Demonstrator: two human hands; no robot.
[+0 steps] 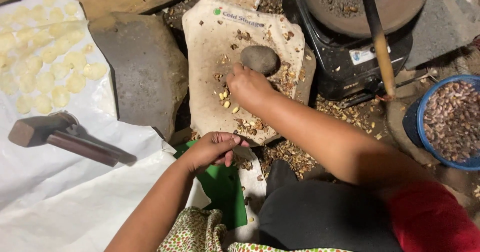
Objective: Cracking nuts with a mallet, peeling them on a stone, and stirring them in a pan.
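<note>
The stone (259,59) sits near the far end of the cloth-covered slab (210,57), a dark rounded lump, a bit wider than tall, so its long axis runs roughly left-right across the slab. It lies just up and to the right of the right hand (248,85), and the fingertips are touching its near-left edge, curled onto it rather than wrapped around. So the right hand is clearly the closer one, practically on it already.

Loose pale nuts (226,99) and brown shell bits (250,126) lie scattered on the slab right beside that hand, mostly on its left and near side.

The left hand (215,149) is down at the slab's near edge, well apart from the stone, loosely closed with fingers pinched together; can't tell if it's holding anything small.

Further out: a hammer (60,137) on the white sheet (75,192) to the left with flat yellowish rounds (45,62), a blue bowl (425,107) of nuts on the right, and a black stove (345,57) with a pan behind.
</note>
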